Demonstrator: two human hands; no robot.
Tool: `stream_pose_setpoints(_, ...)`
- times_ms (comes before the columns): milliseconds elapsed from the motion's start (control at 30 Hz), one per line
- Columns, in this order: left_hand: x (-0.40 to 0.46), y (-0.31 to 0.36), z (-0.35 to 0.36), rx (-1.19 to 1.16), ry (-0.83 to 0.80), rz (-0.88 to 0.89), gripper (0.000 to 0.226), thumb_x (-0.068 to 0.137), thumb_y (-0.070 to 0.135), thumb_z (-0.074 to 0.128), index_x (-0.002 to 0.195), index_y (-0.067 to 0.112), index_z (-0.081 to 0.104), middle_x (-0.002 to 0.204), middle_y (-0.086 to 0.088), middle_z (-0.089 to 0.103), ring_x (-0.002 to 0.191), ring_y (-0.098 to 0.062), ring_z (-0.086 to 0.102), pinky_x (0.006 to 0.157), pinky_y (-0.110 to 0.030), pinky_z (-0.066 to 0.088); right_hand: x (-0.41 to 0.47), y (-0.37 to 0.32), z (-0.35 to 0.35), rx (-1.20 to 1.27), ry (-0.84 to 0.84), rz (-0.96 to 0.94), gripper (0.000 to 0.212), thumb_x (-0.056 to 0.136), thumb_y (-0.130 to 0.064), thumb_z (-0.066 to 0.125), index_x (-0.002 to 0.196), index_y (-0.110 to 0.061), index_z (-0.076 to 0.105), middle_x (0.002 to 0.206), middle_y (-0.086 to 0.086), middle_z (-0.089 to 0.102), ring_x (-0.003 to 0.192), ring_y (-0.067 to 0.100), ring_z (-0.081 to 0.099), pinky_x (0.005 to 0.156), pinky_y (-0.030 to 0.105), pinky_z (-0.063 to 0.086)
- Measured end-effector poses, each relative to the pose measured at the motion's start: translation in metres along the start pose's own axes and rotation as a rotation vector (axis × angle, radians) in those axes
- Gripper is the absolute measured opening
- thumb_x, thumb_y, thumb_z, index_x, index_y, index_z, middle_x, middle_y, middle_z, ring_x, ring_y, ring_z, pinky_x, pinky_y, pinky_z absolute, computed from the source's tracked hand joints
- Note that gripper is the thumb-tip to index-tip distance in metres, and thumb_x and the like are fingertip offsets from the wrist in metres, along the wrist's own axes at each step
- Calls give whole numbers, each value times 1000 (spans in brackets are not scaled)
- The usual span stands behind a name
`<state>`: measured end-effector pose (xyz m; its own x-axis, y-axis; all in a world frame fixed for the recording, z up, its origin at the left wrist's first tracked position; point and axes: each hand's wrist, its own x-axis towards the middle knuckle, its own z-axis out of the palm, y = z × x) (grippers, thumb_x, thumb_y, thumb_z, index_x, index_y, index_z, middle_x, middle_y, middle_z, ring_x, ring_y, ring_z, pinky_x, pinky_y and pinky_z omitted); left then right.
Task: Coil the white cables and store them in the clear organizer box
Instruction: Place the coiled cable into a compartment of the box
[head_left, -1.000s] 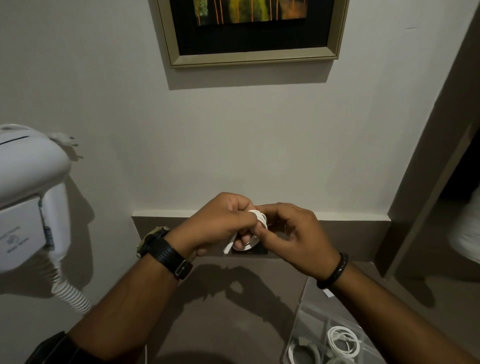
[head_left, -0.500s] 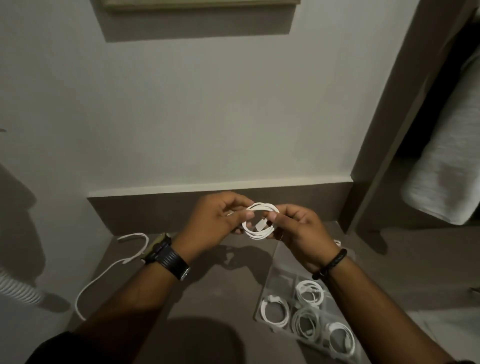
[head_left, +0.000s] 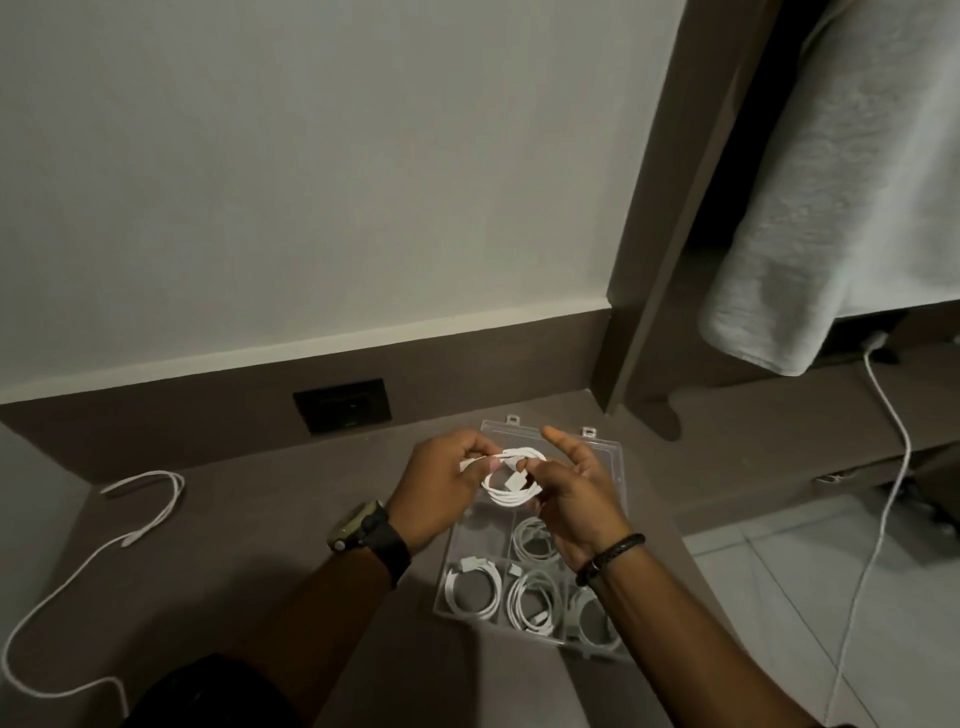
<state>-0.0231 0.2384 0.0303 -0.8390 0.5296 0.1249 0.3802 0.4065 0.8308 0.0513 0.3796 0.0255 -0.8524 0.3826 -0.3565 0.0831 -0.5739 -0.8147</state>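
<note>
Holding a coiled white cable (head_left: 511, 480) between them, both hands hover just above the far end of the clear organizer box (head_left: 613, 457), which lies open on a brown counter (head_left: 270, 545). The left hand (head_left: 441, 488) has its fingers curled and pinched on the upper left side of the coil, where a short end of the cable sticks out past the knuckles. The right hand (head_left: 576, 493) pinches the coil's right side between thumb and a lower finger, while its index finger is stretched out straight and touches nothing. A white plug hangs inside the ring of the coil. Below the hands, the nearer compartments of the box each hold a coiled cable; four such stored coils (head_left: 470, 587) can be made out, one partly hidden by the right wrist. A black watch (head_left: 371, 535) sits on the left wrist and a dark braided bracelet (head_left: 610, 556) on the right. To the left on the counter lies a loose white cable (head_left: 140, 530), not yet coiled, running off toward the near edge. A black wall socket (head_left: 343, 405) sits in the dark strip behind the counter, and a pale towel (head_left: 841, 197) hangs at the right, with another white cord (head_left: 893, 467) trailing down beneath it.
</note>
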Motion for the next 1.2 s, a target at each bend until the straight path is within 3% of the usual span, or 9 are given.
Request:
stream_pose_setpoints(200,-10,-27,22,164,-43,157,7,90,12,58,85,9,61,77,-6,65,68,-17,56,63,-25,43,12,27,1,117,128,89,40,82,11,45,117,-7,50,91,23,61,61,23,63,50,30,55)
stream_pose_setpoints(267,-8,-37,27,187,-23,97,11,88,16,58,81,8,60,74,-9,65,65,-22,57,61,-33,46,17,36,0,179,124,117,37,82,12,46,112,-7,53,86,25,60,57,24,63,52,32,56)
stream_pose_setpoints(400,0,-58,23,304,-138,-74,21,85,26,56,78,8,64,78,-11,70,70,-27,64,62,-39,53,32,48,-13,-435,107,106,20,78,0,66,97,-6,66,84,14,69,65,17,64,55,24,52)
stream_pose_setpoints(533,-4,-72,33,283,-170,-204,16,84,14,63,74,2,65,77,-19,68,77,-35,63,68,-41,47,44,53,-27,-1004,3,-64,6,76,-6,71,81,-9,71,76,-3,66,72,13,61,66,18,45)
stream_pose_setpoints(600,-5,-74,42,315,-133,-229,16,82,15,62,76,1,67,83,-20,67,80,-35,61,69,-39,46,48,56,-26,-1215,-66,-130,5,77,-12,72,74,-10,69,75,-3,65,71,14,60,63,16,43)
stream_pose_setpoints(667,-4,-71,47,346,-81,-239,13,84,13,62,88,2,68,100,-17,60,88,-32,59,75,-31,46,53,58,-22,-1367,-110,-173,5,78,-13,70,75,-10,70,82,7,67,78,22,62,69,24,47)
stream_pose_setpoints(767,-1,-70,46,379,-17,-256,19,84,13,64,102,6,65,107,-15,61,95,-30,59,77,-28,42,55,62,-20,-1461,-124,-229,5,80,-7,64,83,-7,69,95,14,63,86,27,60,78,28,46)
stream_pose_setpoints(933,0,-71,38,492,-47,-306,11,83,20,66,82,9,66,92,-12,67,88,-27,60,70,-32,42,52,68,-19,-1547,-105,-271,10,82,-2,55,83,-5,64,96,16,61,86,31,60,77,31,48)
stream_pose_setpoints(1200,3,-72,45,470,-39,-392,13,78,25,70,78,14,63,86,-8,70,80,-25,63,61,-26,39,55,64,-15,-1709,-264,-205,16,85,-7,54,91,-5,68,101,18,66,96,33,61,84,35,49)
